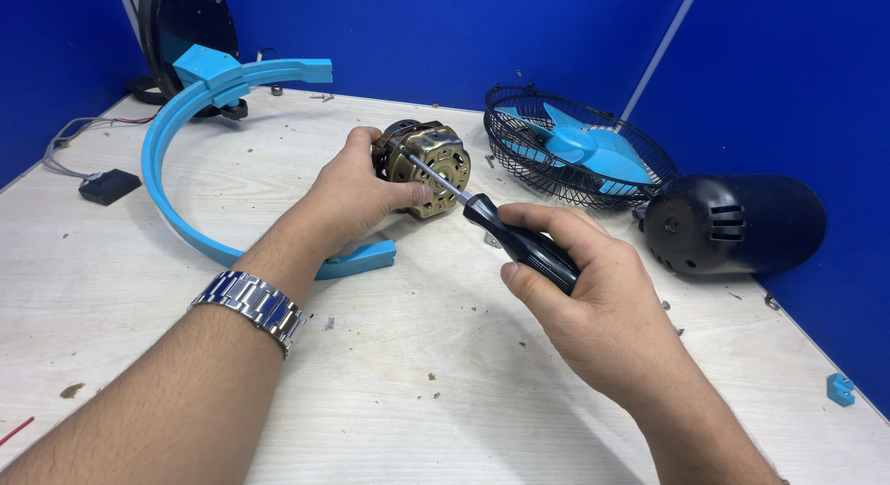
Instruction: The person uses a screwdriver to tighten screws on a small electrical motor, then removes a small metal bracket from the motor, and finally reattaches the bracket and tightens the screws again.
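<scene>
My left hand (357,193) grips a brass-coloured fan motor (436,156) and holds it just above the wooden table (417,392). A metal watch sits on that wrist. My right hand (593,295) is closed around the black handle of a screwdriver (519,244). Its steel shaft runs up and left, and the tip rests on the motor's front face, near the top left.
A curved blue fan ring (176,160) lies at the left, one end beneath my left hand. A black wire grille with blue blades (579,146) and a black motor housing (737,223) lie at the right. A small black box with a cable (109,185), scattered screws and a blue clip (840,389) lie about.
</scene>
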